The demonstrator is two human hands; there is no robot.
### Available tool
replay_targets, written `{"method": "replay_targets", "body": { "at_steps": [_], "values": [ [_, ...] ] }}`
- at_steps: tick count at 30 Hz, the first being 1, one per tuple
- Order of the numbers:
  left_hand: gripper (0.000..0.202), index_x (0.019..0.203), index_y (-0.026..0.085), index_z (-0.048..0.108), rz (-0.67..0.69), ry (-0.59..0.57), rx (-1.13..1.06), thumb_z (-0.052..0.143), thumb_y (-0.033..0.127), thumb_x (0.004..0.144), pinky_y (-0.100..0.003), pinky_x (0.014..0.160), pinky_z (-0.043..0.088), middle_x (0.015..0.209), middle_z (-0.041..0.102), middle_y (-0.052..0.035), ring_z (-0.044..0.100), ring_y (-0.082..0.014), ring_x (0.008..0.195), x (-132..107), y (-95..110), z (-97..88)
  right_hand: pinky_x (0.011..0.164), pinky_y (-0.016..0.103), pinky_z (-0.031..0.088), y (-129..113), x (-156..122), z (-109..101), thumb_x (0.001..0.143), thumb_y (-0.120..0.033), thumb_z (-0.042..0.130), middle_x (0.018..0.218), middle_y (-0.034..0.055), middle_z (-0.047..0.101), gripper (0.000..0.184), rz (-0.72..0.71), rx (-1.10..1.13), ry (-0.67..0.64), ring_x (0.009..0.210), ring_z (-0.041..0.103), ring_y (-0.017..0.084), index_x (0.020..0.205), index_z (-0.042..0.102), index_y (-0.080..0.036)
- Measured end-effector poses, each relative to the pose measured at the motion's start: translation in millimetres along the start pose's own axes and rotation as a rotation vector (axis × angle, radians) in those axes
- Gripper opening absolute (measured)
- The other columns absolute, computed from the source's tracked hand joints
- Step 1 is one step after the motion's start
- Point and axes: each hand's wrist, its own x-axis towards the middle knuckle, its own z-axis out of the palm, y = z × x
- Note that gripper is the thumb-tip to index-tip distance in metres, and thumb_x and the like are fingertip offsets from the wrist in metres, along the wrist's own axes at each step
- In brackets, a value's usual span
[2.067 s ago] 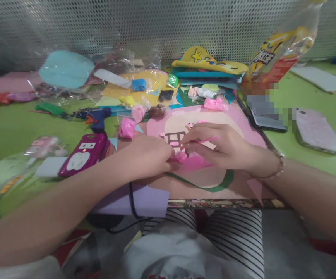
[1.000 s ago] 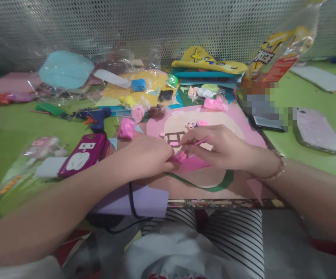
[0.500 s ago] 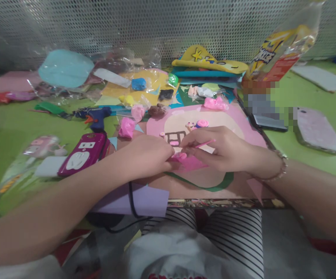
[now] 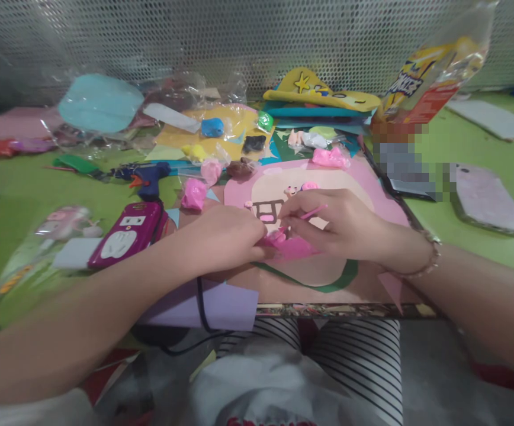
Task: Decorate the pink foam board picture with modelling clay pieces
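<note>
My left hand [image 4: 225,239] is curled on the pink craft board [image 4: 372,195], its fingertips pinching a small piece of bright pink clay [image 4: 277,239]. My right hand [image 4: 337,225] is closed round a thin pink stick tool [image 4: 312,212], whose tip points down at that clay. The clay lies on a darker pink patch [image 4: 299,248] of the paper picture. Just beyond my fingers are a small window shape [image 4: 266,208] and a tiny clay figure [image 4: 300,189].
Lumps of coloured clay [image 4: 193,194] and plastic bags lie behind the board. A blue glue gun [image 4: 148,177] and a magenta power strip [image 4: 128,235] sit to the left. A phone [image 4: 488,198] and snack bag [image 4: 430,71] are on the right. A mesh wall stands behind.
My right hand shifted slightly, lifting the stick's far end and dipping its tip toward the clay. My left hand kept its pinch in the same place.
</note>
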Motion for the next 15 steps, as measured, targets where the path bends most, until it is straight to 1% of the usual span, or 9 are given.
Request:
{"method": "replay_targets", "body": {
  "at_steps": [7,12,15],
  "values": [
    [0.042,0.071,0.018,0.065,0.001,0.015,-0.012,0.042,0.050,0.084,-0.028,0.053,0.031,0.060,0.061,-0.0060,0.056,-0.0189,0.056,0.7,-0.4,0.8,0.063,0.022,0.046,-0.3,0.2,-1.4,0.084,-0.010,0.049,0.078,0.0029,0.066,0.012,-0.055,-0.065,-0.019,0.071,0.060,0.011,0.090,0.059,-0.014],
    [0.046,0.070,0.019,0.065,-0.002,0.008,-0.026,0.039,0.054,0.085,-0.028,0.053,0.030,0.062,0.062,-0.0060,0.056,-0.0189,0.056,1.9,-0.6,1.5,0.064,0.024,0.047,-2.7,-2.8,0.5,0.089,-0.015,0.045,0.081,0.0042,0.064,0.013,-0.163,-0.119,-0.027,0.072,0.059,0.012,0.091,0.058,-0.015],
    [0.049,0.069,0.019,0.066,0.011,0.011,-0.027,0.038,0.056,0.086,-0.028,0.052,0.030,0.061,0.062,-0.0065,0.056,-0.0194,0.056,1.5,-1.3,2.4,0.065,0.024,0.048,-4.8,-3.9,0.0,0.091,-0.016,0.044,0.082,0.0049,0.063,0.014,-0.185,-0.162,-0.022,0.073,0.058,0.012,0.092,0.057,-0.015]
  ]
}}
